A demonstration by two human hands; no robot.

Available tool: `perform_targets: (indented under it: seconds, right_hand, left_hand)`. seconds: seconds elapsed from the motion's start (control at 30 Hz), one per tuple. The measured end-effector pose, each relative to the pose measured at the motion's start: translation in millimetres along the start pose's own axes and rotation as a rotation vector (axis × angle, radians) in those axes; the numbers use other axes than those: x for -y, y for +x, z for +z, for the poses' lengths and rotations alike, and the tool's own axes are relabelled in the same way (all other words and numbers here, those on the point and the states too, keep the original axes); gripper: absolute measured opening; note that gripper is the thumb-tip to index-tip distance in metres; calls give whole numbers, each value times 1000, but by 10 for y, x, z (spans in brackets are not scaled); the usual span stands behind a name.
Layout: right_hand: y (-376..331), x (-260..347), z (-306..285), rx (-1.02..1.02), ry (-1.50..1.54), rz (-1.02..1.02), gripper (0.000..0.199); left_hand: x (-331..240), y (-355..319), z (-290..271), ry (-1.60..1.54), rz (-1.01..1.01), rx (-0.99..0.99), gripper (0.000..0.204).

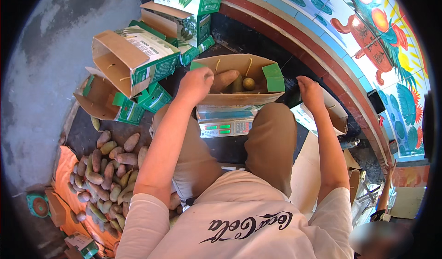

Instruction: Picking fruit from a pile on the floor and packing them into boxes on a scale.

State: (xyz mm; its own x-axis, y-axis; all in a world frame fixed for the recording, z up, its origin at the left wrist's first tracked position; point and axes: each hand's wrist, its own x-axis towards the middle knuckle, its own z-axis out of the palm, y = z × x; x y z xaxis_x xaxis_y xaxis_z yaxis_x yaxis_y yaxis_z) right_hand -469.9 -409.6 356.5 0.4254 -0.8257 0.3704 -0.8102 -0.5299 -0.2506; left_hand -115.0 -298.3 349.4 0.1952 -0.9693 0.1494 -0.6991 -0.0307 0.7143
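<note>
An open cardboard box (258, 98) with green end flaps stands in front of my knees. Inside lie long brown and green vegetables (225, 81), whose exact kind I cannot make out, beside a round greenish end (248, 83). My left hand (197, 83) hovers by the box's left edge, its fingers curled; whether anything is in them is hidden. To the right of the box, apart from it, my right hand (311, 93) hangs with fingers extended and holds nothing. Below the box, a scale (225, 129) shows its lit green display.
More open boxes (117, 68) are stacked at the far left. A heap of similar vegetables (106, 176) lies on an orange sheet (66, 167) at the left. Another carton (334, 116) sits to the right. A painted tile wall (368, 42) curves behind; another person's arm (386, 187) shows at lower right.
</note>
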Motion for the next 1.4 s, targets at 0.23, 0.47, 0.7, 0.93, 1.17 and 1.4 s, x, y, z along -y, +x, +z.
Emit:
perform_targets:
  seconds: [0.23,0.47,0.7,0.93,1.17,1.4]
  right_hand:
    - [568,249,480,15,53,-123,17]
    - [1068,423,1252,11,-27,-258,24]
    - [1314,357,1688,337,-182,-7,29]
    - [1275,112,1899,342,-211,11,21]
    - [1037,187,1704,235,-214,-103,16]
    - [96,-620,1114,165,-58,127,15]
  left_hand:
    - [-44,-14,180,200,39,241,23]
    - [163,76,558,599,167,438,27]
    - [476,114,685,789,188,515,17]
    - [623,173,813,650,248,536,12]
    - [506,214,754,691,271,523,8]
    - [-227,358,786,616,616,452,8]
